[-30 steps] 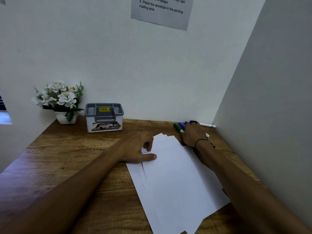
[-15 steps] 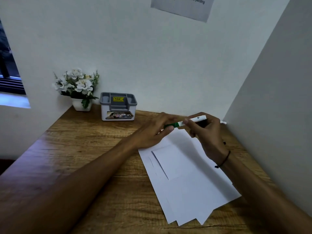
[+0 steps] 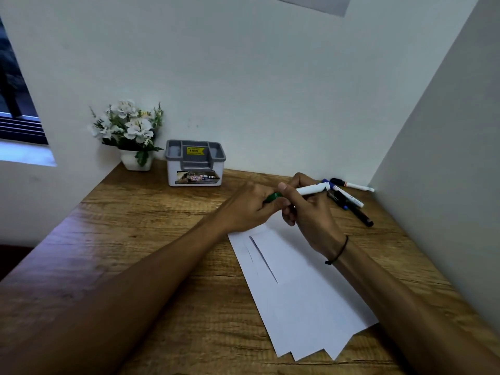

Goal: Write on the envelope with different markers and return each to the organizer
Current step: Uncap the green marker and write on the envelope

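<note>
Your left hand (image 3: 250, 205) covers most of the green cap, so only a sliver of green shows between your fingers, and whether the cap is on or coming off cannot be told. A sheet pinned to the wall is cut off at the top edge, its text out of sight. The green marker (image 3: 311, 190) has a white barrel and lies level above the far end of the envelopes (image 3: 297, 288); your right hand (image 3: 308, 212) pinches the barrel between thumb and fingers, while your left hand is closed around the cap end. The envelopes are plain white, fanned in a loose stack on the desk (image 3: 135, 239). Right of the envelopes' far end, loose markers (image 3: 350, 201) lie crossed in the corner. Left of the envelopes, against the wall, stands the grey-topped organizer (image 3: 195, 163), well apart, with a white flower pot (image 3: 136, 162) just beyond it
</note>
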